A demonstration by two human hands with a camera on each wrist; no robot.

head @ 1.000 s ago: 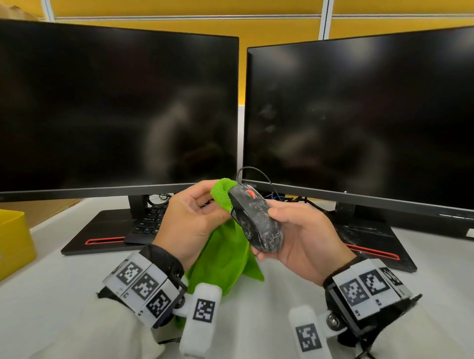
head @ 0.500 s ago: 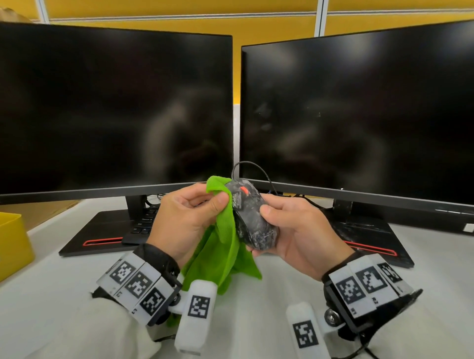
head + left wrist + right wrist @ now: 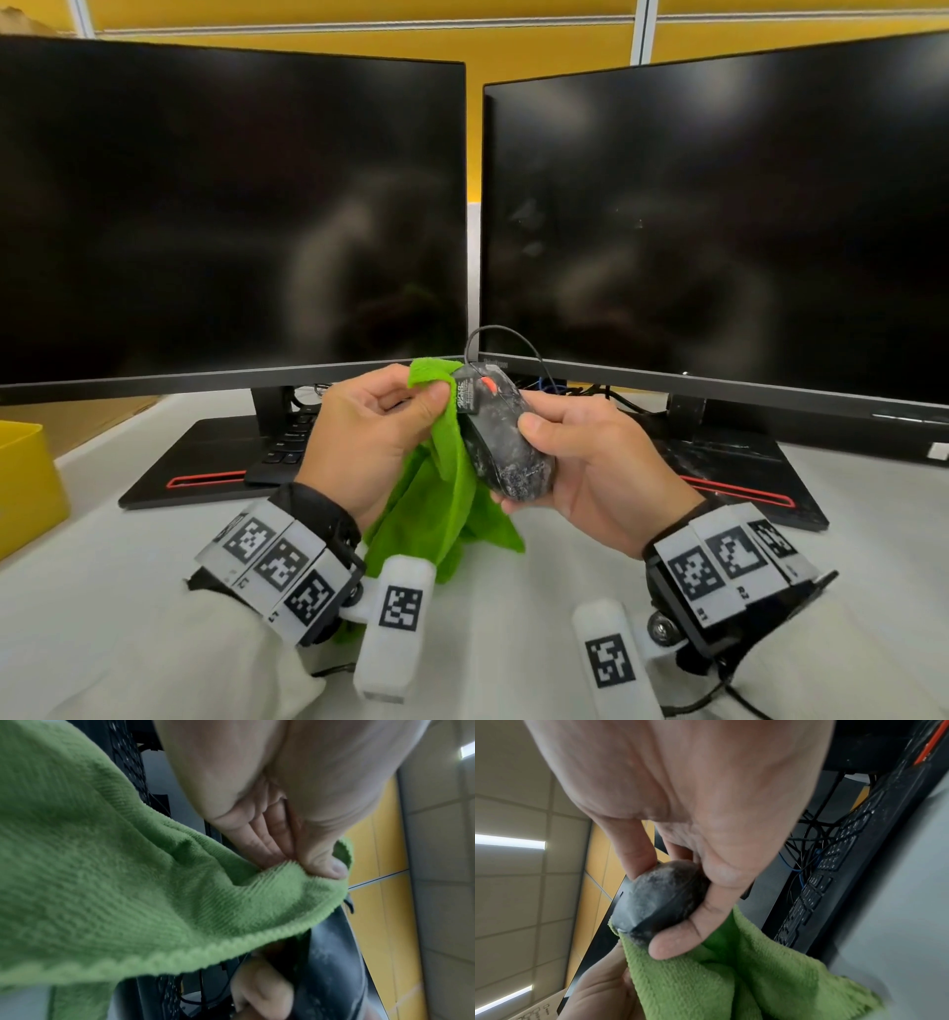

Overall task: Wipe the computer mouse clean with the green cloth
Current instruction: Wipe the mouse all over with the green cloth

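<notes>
A black wired computer mouse [image 3: 506,439] with grey smears and a red wheel is held above the desk, nose pointing up and away. My right hand [image 3: 580,462] grips it, thumb on top and fingers underneath; the right wrist view shows its dusty rear end [image 3: 659,900] in that grip. My left hand [image 3: 375,426] pinches a fold of the green cloth [image 3: 441,509] between thumb and fingers, against the mouse's left side near its front. The rest of the cloth [image 3: 102,872] hangs down to the desk. The mouse's underside is hidden.
Two dark monitors [image 3: 231,216] [image 3: 719,231] stand side by side right behind the hands, on black bases with red strips. A black keyboard [image 3: 287,447] lies under the left monitor. A yellow box [image 3: 25,483] sits at the left edge. The mouse cable [image 3: 506,334] loops upward.
The left hand has slid the pinched cloth along the mouse's left side towards its front, and the right hand has tilted the mouse so its top faces me more.
</notes>
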